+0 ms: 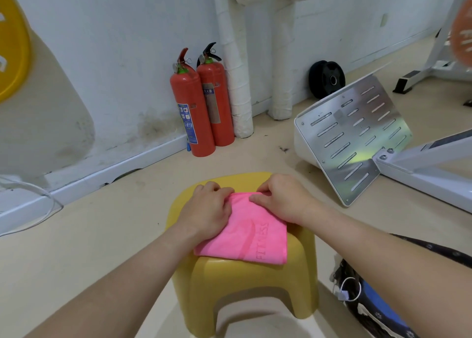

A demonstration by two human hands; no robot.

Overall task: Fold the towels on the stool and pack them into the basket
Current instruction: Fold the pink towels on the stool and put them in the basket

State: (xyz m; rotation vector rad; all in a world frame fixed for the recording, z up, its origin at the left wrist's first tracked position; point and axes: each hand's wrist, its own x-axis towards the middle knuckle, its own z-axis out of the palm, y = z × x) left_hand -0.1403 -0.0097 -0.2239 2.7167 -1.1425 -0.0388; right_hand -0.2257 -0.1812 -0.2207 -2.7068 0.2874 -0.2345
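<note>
A pink towel (251,238) with raised "FITNESS" lettering lies folded on the yellow plastic stool (245,284) in the middle of the view. My left hand (208,210) lies on the towel's far left part, its fingertips curled at the far edge. My right hand (281,199) lies on the far right part and pinches the far edge with thumb and fingers. At the lower right, a dark basket (370,304) with a blue towel in it shows under my right forearm, which hides much of it.
Two red fire extinguishers (201,102) stand against the white wall beyond the stool. A perforated metal plate (357,138) of a white machine leans at the right. Black weight plates (327,79) rest by the wall. A white cable (33,204) runs along the left floor.
</note>
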